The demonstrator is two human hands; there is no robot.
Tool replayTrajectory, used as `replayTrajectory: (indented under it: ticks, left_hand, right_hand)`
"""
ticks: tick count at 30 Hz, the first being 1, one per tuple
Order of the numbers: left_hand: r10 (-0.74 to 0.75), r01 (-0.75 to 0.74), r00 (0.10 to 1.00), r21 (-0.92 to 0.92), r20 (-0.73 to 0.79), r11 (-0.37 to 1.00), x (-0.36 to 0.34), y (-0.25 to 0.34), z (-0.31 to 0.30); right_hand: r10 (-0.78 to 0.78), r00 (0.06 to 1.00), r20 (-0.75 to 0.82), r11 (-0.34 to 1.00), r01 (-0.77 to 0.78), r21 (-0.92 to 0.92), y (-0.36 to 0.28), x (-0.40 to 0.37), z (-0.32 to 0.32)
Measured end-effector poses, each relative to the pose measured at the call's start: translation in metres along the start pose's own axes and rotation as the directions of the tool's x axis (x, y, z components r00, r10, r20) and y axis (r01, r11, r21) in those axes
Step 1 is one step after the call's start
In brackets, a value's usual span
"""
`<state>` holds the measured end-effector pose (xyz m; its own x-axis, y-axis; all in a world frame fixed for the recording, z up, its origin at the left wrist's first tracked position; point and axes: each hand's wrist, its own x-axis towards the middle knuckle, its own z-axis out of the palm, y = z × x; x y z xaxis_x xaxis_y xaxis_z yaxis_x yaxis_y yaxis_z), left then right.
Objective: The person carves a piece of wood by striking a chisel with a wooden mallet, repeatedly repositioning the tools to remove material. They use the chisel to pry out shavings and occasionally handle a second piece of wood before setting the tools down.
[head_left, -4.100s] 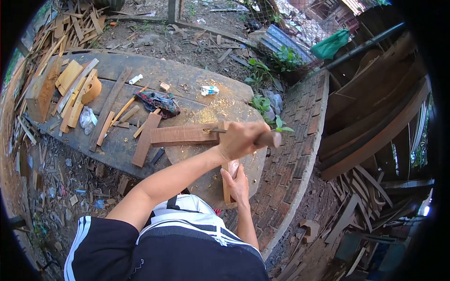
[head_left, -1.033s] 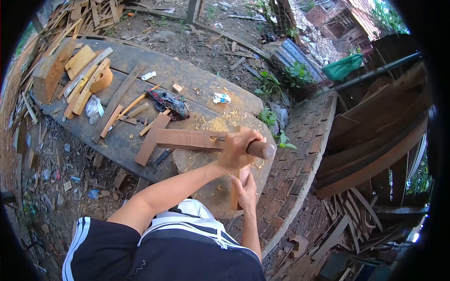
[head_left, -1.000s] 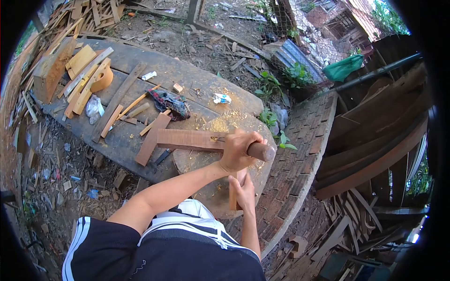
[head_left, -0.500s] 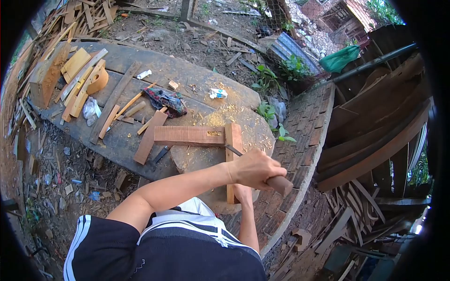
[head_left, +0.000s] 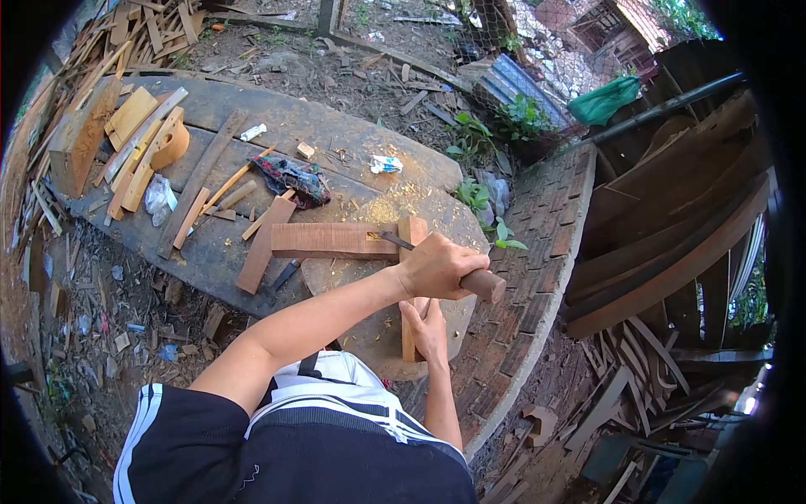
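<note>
My left hand (head_left: 438, 267) is closed round the wooden handle of a chisel (head_left: 483, 286). The chisel's metal blade slants left, its tip at the small slot near the right end of a reddish wooden beam (head_left: 323, 240). That beam meets a crosswise wooden piece (head_left: 409, 336), and its left end lies over a flat reddish board (head_left: 264, 252). Below my left hand, my right hand (head_left: 428, 332) grips the crosswise piece, thumb on its top and the other fingers partly hidden. Wood shavings (head_left: 395, 204) lie beyond the beam.
On the worktable (head_left: 311, 118) are a dark patterned cloth (head_left: 290, 181), a crumpled white-blue packet (head_left: 386, 165), a plastic bag (head_left: 158, 197) and several wood pieces. A dark-handled tool (head_left: 287, 275) lies beside the board. A curved brick ledge (head_left: 537, 244) borders the right side.
My left hand has moved left and up, bringing the chisel tip from the crosswise piece to the beam's slot. My right hand has shifted slightly up, its thumb now visible on the crosswise piece.
</note>
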<state>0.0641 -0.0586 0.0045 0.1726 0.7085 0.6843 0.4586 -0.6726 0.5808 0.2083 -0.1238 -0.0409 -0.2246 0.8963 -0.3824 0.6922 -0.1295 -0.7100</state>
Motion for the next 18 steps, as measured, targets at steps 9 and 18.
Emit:
replayTrajectory:
  ticks: [9,18]
  left_hand:
    - [-0.010,0.010,1.000,0.013,-0.006,1.000,-0.002,0.001,0.007]
    - [-0.021,0.022,0.999,0.021,-0.037,1.000,-0.001,0.001,0.016]
  right_hand:
    - [0.063,0.998,-0.006,0.996,-0.063,-0.058,0.000,-0.001,0.002]
    - [0.070,0.998,-0.006,0.996,-0.070,-0.053,0.002,-0.001,0.001]
